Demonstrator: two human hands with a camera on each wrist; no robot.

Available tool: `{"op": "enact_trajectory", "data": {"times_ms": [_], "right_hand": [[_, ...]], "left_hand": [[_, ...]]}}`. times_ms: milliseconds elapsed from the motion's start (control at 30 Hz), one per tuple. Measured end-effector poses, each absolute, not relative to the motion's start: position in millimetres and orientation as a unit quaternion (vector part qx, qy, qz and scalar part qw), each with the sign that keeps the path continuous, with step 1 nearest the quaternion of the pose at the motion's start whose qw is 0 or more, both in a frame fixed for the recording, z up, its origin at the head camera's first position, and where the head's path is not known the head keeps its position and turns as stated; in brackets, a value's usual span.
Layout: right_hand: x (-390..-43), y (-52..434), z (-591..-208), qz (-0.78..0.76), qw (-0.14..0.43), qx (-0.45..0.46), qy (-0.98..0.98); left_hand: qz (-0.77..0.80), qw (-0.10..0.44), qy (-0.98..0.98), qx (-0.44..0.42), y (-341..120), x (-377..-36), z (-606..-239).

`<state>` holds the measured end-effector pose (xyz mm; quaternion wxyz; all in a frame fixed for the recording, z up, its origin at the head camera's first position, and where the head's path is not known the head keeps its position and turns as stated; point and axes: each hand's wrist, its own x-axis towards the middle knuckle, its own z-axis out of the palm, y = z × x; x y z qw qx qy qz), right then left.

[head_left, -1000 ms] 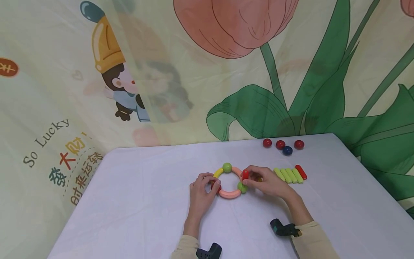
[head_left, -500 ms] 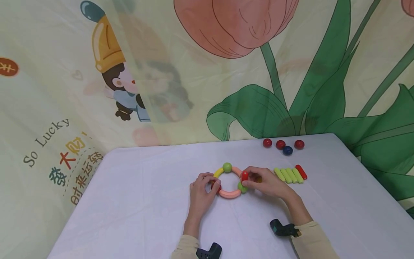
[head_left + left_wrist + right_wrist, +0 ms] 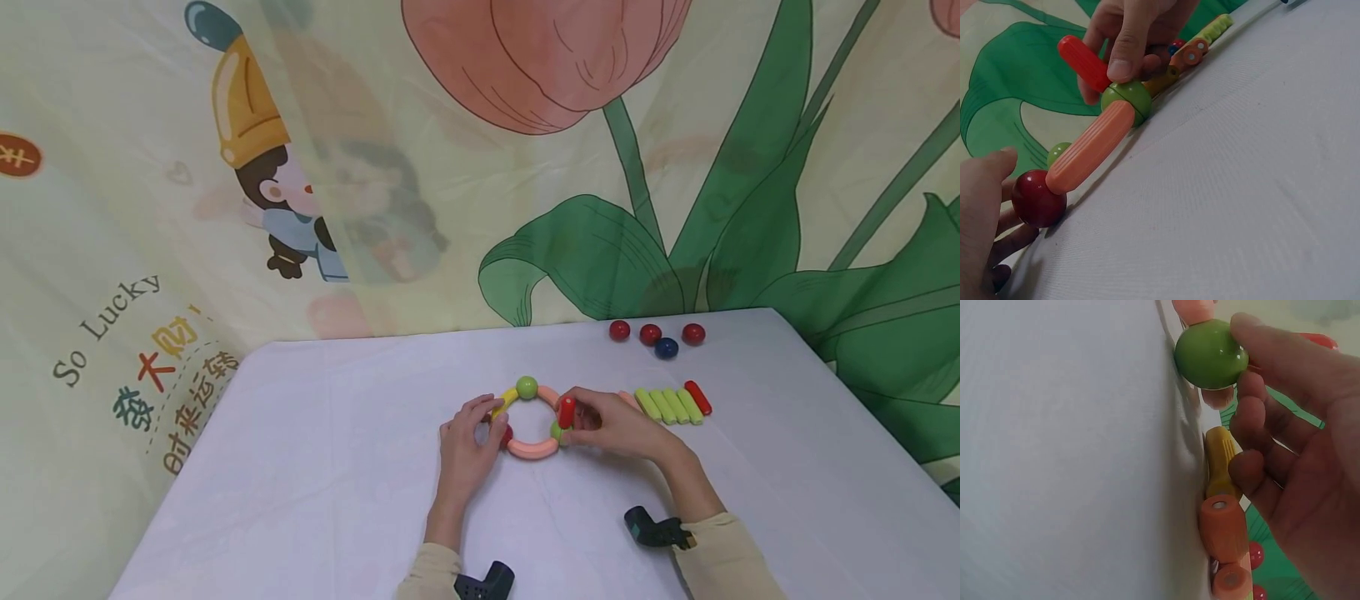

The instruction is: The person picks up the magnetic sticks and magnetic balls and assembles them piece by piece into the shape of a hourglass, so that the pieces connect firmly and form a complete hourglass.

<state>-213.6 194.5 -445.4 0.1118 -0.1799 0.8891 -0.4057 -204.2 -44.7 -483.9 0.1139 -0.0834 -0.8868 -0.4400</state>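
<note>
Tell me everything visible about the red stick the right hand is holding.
The red stick is a short, ribbed, rounded-end rod that looks like glossy plastic. The right hand pinches it between thumb and fingers, tilted up, with its lower end at a green ball on the near right of the ring of curved pieces. In the head view it stands nearly upright. Whether its end touches the ball cannot be told, as the thumb covers the joint.

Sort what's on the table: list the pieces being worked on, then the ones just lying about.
In hand:
- ring of curved sticks and balls
- red stick, pinched by the right hand
- dark red ball, at the left hand

Lying about:
- row of green sticks
- four loose balls
</note>
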Motion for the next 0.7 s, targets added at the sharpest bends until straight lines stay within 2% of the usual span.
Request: {"op": "enact_trajectory", "data": {"times_ms": [333,700], "right_hand": [[-217.4,195.3,-443.6,-0.367,0.085,-0.131,0.917],[-215.8,196.2,-439.8,-0.356,0.104,-0.108,0.922]], "left_hand": [[-0.450,0.113,-0.884,-0.064,-46.3,-204.9,-485.0],[-0.432,0.110,-0.893,-0.065,-45.6,-204.1,-484.4]]}}
